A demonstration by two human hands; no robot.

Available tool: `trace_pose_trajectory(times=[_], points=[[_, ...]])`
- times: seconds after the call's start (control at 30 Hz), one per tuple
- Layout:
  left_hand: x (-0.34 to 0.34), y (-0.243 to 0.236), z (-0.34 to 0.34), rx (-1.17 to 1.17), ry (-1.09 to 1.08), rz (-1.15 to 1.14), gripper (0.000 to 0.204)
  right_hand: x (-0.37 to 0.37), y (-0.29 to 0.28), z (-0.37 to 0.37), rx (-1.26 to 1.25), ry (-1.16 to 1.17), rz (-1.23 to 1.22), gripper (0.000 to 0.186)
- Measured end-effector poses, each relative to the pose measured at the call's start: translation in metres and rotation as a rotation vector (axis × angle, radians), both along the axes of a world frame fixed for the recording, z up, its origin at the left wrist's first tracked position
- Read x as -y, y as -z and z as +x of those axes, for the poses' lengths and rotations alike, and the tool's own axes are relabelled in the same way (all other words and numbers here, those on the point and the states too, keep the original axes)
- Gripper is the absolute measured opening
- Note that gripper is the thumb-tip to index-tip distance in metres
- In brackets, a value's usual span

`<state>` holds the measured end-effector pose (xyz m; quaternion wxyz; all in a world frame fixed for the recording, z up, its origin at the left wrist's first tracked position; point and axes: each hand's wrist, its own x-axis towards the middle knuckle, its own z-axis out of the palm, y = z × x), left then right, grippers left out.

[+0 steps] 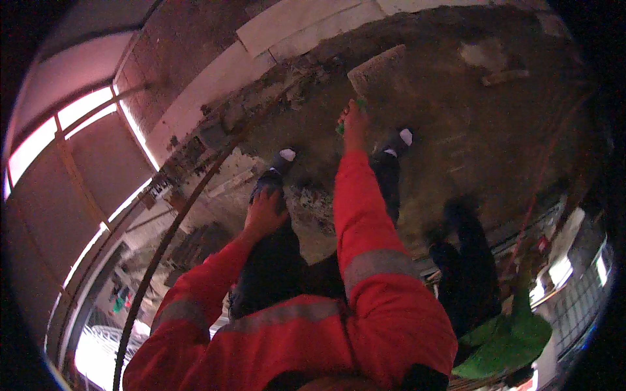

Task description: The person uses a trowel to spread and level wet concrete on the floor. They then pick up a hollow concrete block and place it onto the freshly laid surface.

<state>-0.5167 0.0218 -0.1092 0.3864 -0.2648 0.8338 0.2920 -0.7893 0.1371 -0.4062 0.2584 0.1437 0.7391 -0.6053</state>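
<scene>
The right hand reaches far forward on a straightened arm in a red sleeve, fingers closed around a small green object whose kind is too small to tell. Just beyond that hand lies a grey concrete block on the rough dirty floor. The left hand rests lower and nearer, palm down with fingers spread on the person's dark-trousered knee. A long curved rebar runs past on that hand's left
</scene>
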Motion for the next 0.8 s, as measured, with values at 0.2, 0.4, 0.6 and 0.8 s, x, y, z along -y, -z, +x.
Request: trace_pose_trajectory(times=[0.2, 0.4, 0.6, 0.8], points=[[-0.047, -0.021, 0.037, 0.208, -0.281, -0.157, 0.065, 0.129, -0.009, -0.001, 0.611, 0.367, -0.431, 0.019], [-0.060, -0.013, 0.052, 0.350, -0.259, -0.123, 0.063, 0.180, 0.055, -0.001, 0.522, 0.482, -0.432, 0.019], [-0.047, -0.018, 0.045, 0.346, -0.267, -0.094, 0.061, 0.186, 0.149, 0.025, 0.152, 0.325, -0.270, 0.020], [-0.040, -0.022, 0.056, 0.329, -0.272, -0.080, 0.059, 0.182, 0.119, 0.029, 0.285, 0.328, -0.260, 0.019]])
